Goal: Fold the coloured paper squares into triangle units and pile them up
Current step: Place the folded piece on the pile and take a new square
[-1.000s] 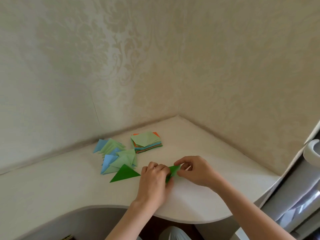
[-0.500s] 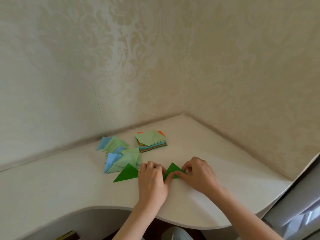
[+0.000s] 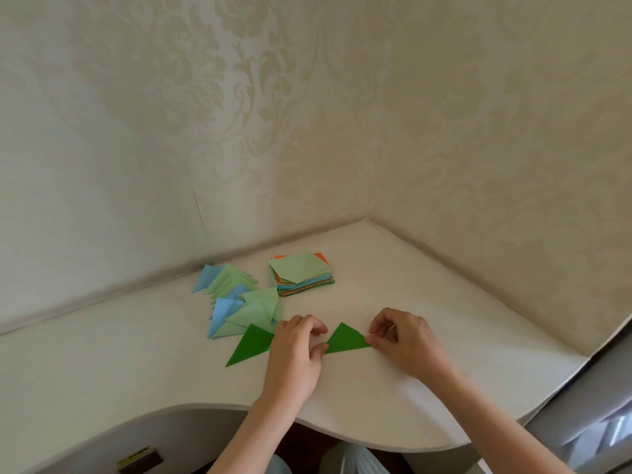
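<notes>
A dark green paper triangle [image 3: 345, 339] lies flat on the white desk [image 3: 444, 336] between my hands. My left hand [image 3: 294, 354] pinches its left corner with thumb and curled fingers. My right hand [image 3: 403, 340] pinches its right corner. Left of my left hand lies a second dark green triangle [image 3: 251, 347], partly hidden by that hand. Behind it spreads a loose pile of light green and blue folded triangles [image 3: 236, 302]. A stack of unfolded coloured squares [image 3: 302, 273], light green on top, stands further back.
The desk sits in a corner between two patterned walls [image 3: 307, 131]. Its curved front edge [image 3: 342, 436] runs below my wrists. A grey panel [image 3: 608, 388] rises at the right edge. A small dark object [image 3: 140, 461] shows under the desk at lower left.
The green paper went from bunched under my fingers to a flat triangle. My hands have moved apart to its two corners. The view has tilted up and shifted.
</notes>
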Motion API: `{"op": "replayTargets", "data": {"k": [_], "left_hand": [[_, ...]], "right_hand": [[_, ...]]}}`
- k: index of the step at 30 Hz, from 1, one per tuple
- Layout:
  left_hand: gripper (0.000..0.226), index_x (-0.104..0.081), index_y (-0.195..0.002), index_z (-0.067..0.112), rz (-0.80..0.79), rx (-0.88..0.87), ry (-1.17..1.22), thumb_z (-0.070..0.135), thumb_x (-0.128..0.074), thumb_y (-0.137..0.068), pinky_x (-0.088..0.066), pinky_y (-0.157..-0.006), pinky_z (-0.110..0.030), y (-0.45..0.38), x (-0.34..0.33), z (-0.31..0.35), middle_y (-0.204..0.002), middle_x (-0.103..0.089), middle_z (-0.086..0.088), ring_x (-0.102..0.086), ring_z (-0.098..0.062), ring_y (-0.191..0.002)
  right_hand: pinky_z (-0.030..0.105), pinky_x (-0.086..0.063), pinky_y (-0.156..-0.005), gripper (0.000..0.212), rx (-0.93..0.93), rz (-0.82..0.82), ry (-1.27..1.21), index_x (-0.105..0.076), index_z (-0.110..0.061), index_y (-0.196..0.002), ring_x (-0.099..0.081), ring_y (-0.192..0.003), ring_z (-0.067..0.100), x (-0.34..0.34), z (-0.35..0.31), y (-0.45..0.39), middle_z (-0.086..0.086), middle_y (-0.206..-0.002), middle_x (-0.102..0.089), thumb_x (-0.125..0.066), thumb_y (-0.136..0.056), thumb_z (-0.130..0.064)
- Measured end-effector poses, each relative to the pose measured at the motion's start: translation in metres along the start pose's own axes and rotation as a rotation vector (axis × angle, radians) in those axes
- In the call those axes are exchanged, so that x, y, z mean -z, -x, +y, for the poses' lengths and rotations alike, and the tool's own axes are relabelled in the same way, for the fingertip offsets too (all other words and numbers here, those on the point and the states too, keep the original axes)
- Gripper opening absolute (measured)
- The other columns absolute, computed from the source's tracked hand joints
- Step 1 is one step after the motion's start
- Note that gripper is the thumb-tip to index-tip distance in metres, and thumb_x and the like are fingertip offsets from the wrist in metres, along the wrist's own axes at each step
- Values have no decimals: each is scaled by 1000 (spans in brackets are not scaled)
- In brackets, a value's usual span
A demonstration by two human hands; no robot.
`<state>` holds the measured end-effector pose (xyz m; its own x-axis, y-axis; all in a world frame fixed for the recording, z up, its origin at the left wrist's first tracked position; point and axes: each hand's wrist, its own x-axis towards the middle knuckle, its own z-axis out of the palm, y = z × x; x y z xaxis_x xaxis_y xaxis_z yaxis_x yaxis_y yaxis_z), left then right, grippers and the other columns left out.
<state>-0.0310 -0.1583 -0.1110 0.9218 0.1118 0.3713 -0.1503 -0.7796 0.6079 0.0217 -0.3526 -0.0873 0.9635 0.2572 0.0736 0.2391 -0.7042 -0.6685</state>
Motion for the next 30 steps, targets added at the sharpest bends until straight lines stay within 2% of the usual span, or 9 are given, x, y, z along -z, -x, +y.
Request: {"op": "replayTargets", "data": {"k": [3,6,8,11,14,18,23,26,30], "left_hand": [[24,-63,-100,18,-13,-56,-51,3,-67,-82,-41,-79,-20,1,1,2,-95,-60,8,-49,-11,-91],[40,-60,-113,17,-50,-117,-170,-8,-57,-82,-45,-78,-25,2,-3,11,-101,-58,4,-50,-13,-93],[37,-55,-120,19,-66,-113,-223,1,-56,-87,-44,-81,-27,2,-6,20,-106,-55,2,-47,-15,-96],[27,-50,-119,19,-75,-23,-243,23,-56,-93,-42,-82,-27,0,-7,35,-109,-51,-1,-46,-17,-97],[29,-49,-119,17,-87,62,-221,20,-59,-92,-43,-79,-28,-6,-9,43,-111,-49,-3,-52,-19,-96],[27,-55,-113,18,-64,29,-64,10,-62,-88,-44,-76,-25,-3,-3,38,-102,-59,1,-58,-16,-94],[25,-61,-107,27,99,-5,-21,14,-66,-86,-38,-63,-8,25,35,3,-85,-55,20,-54,0,-78],[26,-61,-107,30,107,45,-65,17,-67,-86,-37,-59,-11,36,57,-21,-81,-56,19,-53,-3,-72],[27,-60,-106,26,85,114,-88,18,-72,-82,-37,-59,-11,38,70,-44,-81,-56,15,-54,-4,-73]], "right_hand": [[11,-38,-57,10,43,23,42,-62,-24,-79,-45,-62,2,-6,1,4,-11,-75,-54,-70,-83,-19],[11,-35,-59,6,78,53,75,-63,-22,-83,-45,-65,2,-11,4,4,-9,-80,-53,-67,-85,-18],[11,-34,-60,3,86,70,88,-64,-20,-85,-45,-66,1,-14,5,5,-7,-82,-53,-66,-85,-18],[12,-34,-59,1,88,90,110,-63,-20,-88,-45,-68,3,-17,7,5,-6,-84,-52,-63,-88,-19],[18,-38,-62,1,95,88,143,-62,-21,-89,-48,-72,9,-18,7,6,-5,-86,-53,-61,-89,-20],[24,-42,-61,6,126,163,139,-59,-25,-86,-50,-68,9,-17,2,9,-8,-88,-54,-63,-87,-20],[27,-47,-61,5,229,295,93,-64,-25,-88,-53,-66,6,-27,-18,1,-13,-87,-54,-67,-84,-23],[28,-47,-64,7,249,277,101,-68,-23,-92,-54,-70,7,-37,-38,-23,-13,-90,-55,-65,-87,-26],[32,-50,-71,18,220,257,92,-69,-22,-103,-57,-80,11,-54,-63,-62,-8,-101,-59,-63,-88,-29]]}}
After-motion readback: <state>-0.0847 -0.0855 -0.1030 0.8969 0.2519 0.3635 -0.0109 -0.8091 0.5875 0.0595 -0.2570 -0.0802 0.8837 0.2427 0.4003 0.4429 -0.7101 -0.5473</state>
